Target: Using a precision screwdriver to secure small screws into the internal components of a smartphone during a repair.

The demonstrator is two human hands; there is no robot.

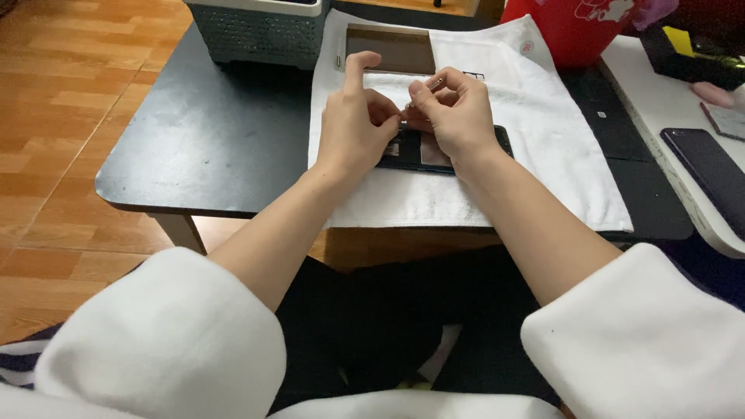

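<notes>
Basically both hands meet over an opened phone lying on a white towel on a low black table. Phone's long axis runs left-right; it sits directly under and just near of the fingertips, mostly hidden by the hands. Dark inner frame and a paler patch show between the wrists.

Left hand: thumb and middle fingers pinched together at the phone's upper edge, index finger stuck out straight toward the far side. Whether it pinches a part, I cannot tell; nothing visible between the pads.

Right hand: fingers curled closed, pinching a thin metal tool, maybe tweezers or a pin. Its tip pokes out on the far side of the knuckles. Fingertips of both hands touch or nearly touch over the phone's left half. Both hands equally near the phone; right wrist lies across its right half.

Far of the hands, on the towel: a brown flat panel, likely the back cover, long axis left-right. A small screw-like pin stands just left of it.

Containers: grey perforated basket at the table's far-left edge, contents not visible. Red bucket at far right, inside also out of view.

Right side: a second dark phone lies face up on a white table, well apart from the hands. Wood floor left.
</notes>
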